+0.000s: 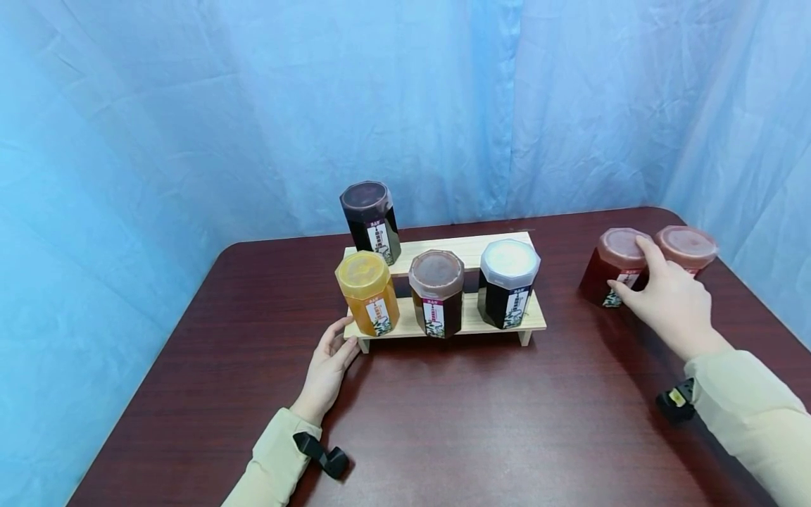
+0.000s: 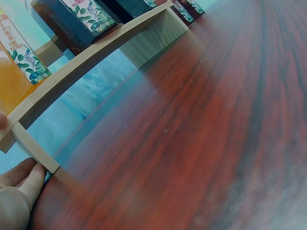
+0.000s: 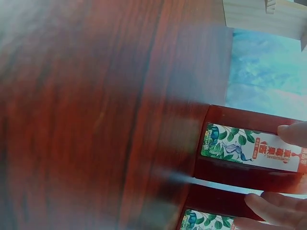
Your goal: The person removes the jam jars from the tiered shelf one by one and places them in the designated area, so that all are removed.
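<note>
The step in hand looks like loading the wooden rack [image 1: 469,246] with jars, now at the pick-up of one more. The right hand [image 1: 674,303] grasps the nearer red jar [image 1: 595,278], which stands on the tabletop [image 1: 469,415] to the right of the rack; the other red jar [image 1: 690,243] stands beside it, on the side away from the rack. The left hand [image 1: 327,373] grips the front left corner of the rack, probably to steady it.

On the rack's lower shelf stand an orange jar, a brown jar and a black jar; a dark purple jar stands at the upper shelf's left end. The next move likely calls for lifting the grasped jar clear of its neighbour and setting it upright on the rack's bare upper stretch.
</note>
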`<state>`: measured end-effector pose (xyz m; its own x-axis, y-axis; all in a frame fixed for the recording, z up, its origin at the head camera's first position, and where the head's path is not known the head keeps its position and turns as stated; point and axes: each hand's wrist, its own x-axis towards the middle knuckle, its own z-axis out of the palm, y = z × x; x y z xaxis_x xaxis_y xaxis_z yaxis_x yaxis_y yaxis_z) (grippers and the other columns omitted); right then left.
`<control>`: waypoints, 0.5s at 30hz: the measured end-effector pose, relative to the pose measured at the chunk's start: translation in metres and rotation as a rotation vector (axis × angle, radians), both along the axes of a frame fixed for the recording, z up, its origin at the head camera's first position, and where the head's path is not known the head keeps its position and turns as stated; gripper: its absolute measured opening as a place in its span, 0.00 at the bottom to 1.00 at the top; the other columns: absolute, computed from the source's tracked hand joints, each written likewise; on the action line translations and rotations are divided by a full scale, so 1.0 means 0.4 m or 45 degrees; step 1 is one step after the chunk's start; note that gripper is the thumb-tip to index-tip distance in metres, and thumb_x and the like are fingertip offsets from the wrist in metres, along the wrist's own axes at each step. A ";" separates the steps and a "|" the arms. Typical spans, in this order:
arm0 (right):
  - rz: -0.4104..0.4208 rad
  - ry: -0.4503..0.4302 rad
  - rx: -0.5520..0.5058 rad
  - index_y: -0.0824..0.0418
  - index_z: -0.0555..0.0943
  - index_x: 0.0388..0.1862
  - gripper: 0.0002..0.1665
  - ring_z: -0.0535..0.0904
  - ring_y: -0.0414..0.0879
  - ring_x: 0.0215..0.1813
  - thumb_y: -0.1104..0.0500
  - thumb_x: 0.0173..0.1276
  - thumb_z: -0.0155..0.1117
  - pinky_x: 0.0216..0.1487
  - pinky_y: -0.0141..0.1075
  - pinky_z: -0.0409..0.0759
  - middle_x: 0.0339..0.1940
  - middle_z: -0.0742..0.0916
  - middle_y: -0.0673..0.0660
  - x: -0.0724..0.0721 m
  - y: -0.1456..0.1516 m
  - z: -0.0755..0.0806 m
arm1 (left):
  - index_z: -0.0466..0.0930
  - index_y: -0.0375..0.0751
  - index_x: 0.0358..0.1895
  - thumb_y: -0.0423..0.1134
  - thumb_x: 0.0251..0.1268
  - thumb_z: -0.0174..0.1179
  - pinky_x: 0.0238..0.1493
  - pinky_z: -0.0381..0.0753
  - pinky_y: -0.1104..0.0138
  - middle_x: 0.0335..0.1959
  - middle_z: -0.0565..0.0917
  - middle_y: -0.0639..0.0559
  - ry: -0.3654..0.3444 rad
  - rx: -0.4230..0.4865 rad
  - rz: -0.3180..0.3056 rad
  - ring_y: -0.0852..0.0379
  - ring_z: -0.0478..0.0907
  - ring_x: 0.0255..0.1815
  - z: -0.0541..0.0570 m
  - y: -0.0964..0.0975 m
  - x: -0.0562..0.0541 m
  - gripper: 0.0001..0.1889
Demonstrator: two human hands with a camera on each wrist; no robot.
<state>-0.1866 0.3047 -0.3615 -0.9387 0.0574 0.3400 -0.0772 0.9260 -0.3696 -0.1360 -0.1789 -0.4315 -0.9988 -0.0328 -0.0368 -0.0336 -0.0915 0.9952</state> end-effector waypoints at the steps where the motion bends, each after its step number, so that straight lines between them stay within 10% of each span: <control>1: 0.001 -0.007 -0.003 0.57 0.56 0.74 0.48 0.76 0.61 0.26 0.47 0.59 0.66 0.19 0.54 0.67 0.38 0.80 0.73 0.001 0.001 0.000 | 0.60 0.37 0.66 0.33 0.72 0.49 0.54 0.72 0.71 0.54 0.71 0.47 0.001 -0.006 0.001 0.65 0.73 0.50 -0.001 0.000 0.000 0.22; 15: 0.016 0.037 -0.042 0.60 0.62 0.71 0.42 0.79 0.63 0.34 0.48 0.60 0.65 0.23 0.55 0.69 0.37 0.83 0.69 0.038 0.005 0.005 | 0.59 0.36 0.67 0.32 0.72 0.48 0.55 0.71 0.70 0.49 0.70 0.52 -0.023 -0.016 -0.006 0.64 0.71 0.47 0.005 0.001 -0.001 0.22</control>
<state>-0.1715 0.3068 -0.3596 -0.9290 0.0574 0.3657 -0.0999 0.9123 -0.3972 -0.1363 -0.1784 -0.4294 -0.9981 -0.0290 -0.0548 -0.0523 -0.0787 0.9955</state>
